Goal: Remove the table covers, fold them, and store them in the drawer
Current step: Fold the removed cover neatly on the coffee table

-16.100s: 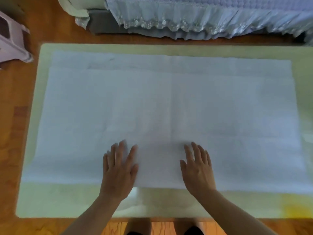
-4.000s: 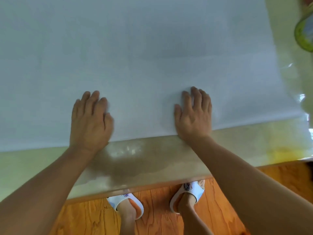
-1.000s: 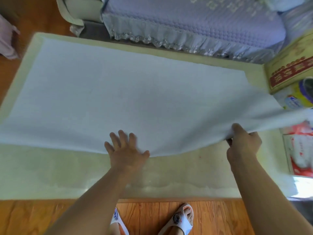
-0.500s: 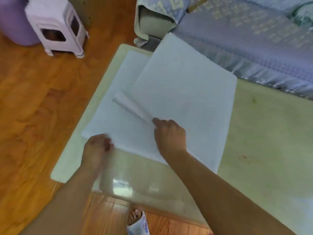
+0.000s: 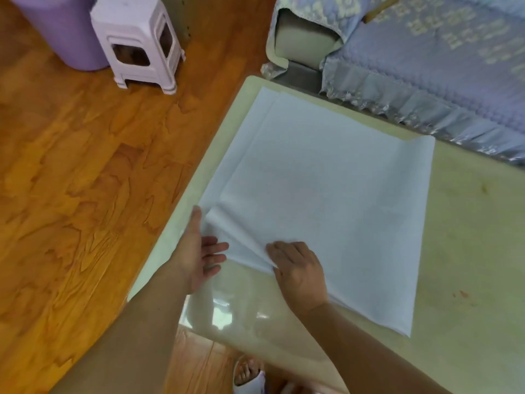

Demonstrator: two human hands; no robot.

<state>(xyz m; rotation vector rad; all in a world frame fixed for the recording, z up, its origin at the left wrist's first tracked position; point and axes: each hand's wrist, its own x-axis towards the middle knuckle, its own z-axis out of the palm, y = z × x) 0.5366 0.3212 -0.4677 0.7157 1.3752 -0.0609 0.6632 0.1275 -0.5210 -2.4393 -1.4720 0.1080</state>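
Note:
A white table cover (image 5: 326, 189) lies folded over on the left end of a pale green table (image 5: 466, 251). Its upper layer sits slightly short of the lower layer along the left side. My right hand (image 5: 298, 268) pinches the near left corner of the upper layer, which bunches into ridges. My left hand (image 5: 201, 251) rests open at the cover's near left edge, palm up, fingertips touching the cloth and thumb along the table edge. No drawer is in view.
A clear plastic sheet (image 5: 227, 308) covers the tabletop and glares near the front corner. A white plastic stool (image 5: 139, 44) and a purple bin (image 5: 62, 29) stand on the wooden floor at left. A sofa with a lilac cover (image 5: 426, 66) runs behind the table.
The right half of the cover was brought over onto the left half. Since half a second ago the upper layer has settled flatter, and my left hand has opened beside the corner.

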